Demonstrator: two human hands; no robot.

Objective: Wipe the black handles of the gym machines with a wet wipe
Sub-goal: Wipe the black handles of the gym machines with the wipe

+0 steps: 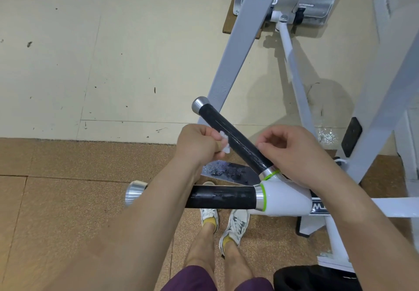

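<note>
Pinched in the left hand [197, 146], a crumpled white wet wipe [225, 143] is held against the round, shiny black handle [235, 137]. Over that handle's lower end, the right hand [294, 152] is loosely curled, holding nothing; its thumb is hidden

Pair of white shoes [237, 222] with yellow socks [209, 221], planted on brown speckled matting [68, 200]. Ahead of the shoes, cream floor [90, 52], scuffed and spotted with dark marks. Far ahead and right of the shoes, wooden board [229, 19] flat on that floor. Behind the shoes, purple shorts [192, 279]. Right of the shoes, at the bottom edge, black item [317, 279], kind unclear.
</note>
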